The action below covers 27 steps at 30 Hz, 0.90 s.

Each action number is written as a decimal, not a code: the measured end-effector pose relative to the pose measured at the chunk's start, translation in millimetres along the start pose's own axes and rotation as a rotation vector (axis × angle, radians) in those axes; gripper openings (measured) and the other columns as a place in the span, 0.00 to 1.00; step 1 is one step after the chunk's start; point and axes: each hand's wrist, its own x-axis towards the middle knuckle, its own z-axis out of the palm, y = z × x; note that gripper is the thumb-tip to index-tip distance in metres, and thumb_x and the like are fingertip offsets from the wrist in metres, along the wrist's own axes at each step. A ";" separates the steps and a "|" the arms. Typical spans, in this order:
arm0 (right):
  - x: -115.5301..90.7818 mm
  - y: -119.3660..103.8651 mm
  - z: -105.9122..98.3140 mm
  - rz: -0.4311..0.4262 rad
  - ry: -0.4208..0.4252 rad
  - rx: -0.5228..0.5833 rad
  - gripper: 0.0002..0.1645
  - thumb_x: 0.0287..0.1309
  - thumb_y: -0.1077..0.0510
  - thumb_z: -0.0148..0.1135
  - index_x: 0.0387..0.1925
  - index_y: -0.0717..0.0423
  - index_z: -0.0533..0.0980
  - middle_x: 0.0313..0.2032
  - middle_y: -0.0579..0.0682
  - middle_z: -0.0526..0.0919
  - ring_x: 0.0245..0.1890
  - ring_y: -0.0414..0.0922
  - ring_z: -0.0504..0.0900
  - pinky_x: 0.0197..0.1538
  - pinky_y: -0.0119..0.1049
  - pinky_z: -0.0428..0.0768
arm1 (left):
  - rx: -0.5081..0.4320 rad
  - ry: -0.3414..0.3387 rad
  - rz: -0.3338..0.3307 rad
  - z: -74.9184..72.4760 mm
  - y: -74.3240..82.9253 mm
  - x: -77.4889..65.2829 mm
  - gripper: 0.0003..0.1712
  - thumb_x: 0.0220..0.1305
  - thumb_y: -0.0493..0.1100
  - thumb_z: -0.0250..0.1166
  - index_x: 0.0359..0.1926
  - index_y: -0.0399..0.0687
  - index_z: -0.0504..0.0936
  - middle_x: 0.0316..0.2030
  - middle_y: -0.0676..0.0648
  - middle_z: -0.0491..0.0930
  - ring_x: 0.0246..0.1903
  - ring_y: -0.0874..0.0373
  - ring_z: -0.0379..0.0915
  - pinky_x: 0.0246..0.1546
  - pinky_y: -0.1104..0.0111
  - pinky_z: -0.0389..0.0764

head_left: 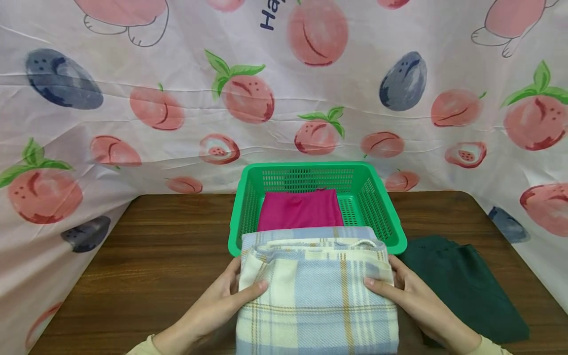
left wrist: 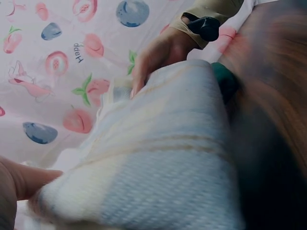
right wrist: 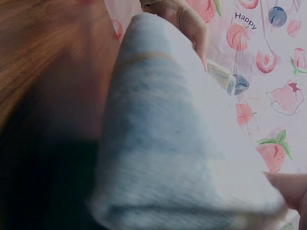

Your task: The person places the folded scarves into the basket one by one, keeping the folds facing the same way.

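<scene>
A folded plaid cloth in pale blue, cream and tan, thick like a scarf (head_left: 317, 296), is held up between both hands in front of the basket. My left hand (head_left: 222, 301) grips its left edge, thumb on the near face and the other fingers behind. On the right edge my right hand (head_left: 414, 298) holds it the same way. Behind it a green plastic basket (head_left: 394, 217) stands on the table, partly covered by the plaid scarf. A folded magenta cloth (head_left: 301, 209) lies inside the basket toward the left.
A dark green cloth (head_left: 470, 291) lies on the right of the brown wooden table (head_left: 177, 246), beside the right forearm. A fruit-printed white curtain (head_left: 191, 59) hangs behind the table and along both sides.
</scene>
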 end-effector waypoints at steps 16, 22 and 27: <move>14.5 -27.5 -2.7 0.037 0.234 -0.076 0.37 0.71 0.43 0.46 0.70 0.59 0.50 0.54 0.51 0.74 0.49 0.40 0.76 0.51 0.34 0.75 | -0.080 0.133 -0.051 -6.5 29.9 18.1 0.36 0.67 0.48 0.58 0.67 0.39 0.53 0.52 0.45 0.77 0.45 0.57 0.78 0.49 0.64 0.75; 20.0 -33.0 -7.5 -0.051 0.208 -0.044 0.35 0.72 0.49 0.47 0.71 0.60 0.50 0.58 0.50 0.70 0.52 0.38 0.74 0.53 0.31 0.74 | -0.099 0.164 -0.015 -9.5 40.3 24.9 0.33 0.64 0.42 0.53 0.68 0.40 0.55 0.55 0.42 0.71 0.50 0.58 0.71 0.54 0.65 0.69; 25.9 -34.7 -12.4 -0.182 0.119 -0.022 0.33 0.73 0.55 0.38 0.73 0.60 0.45 0.68 0.55 0.56 0.59 0.37 0.68 0.55 0.26 0.71 | -0.104 0.140 0.037 -15.8 46.9 32.1 0.39 0.56 0.36 0.45 0.71 0.41 0.50 0.62 0.41 0.63 0.53 0.57 0.65 0.56 0.65 0.65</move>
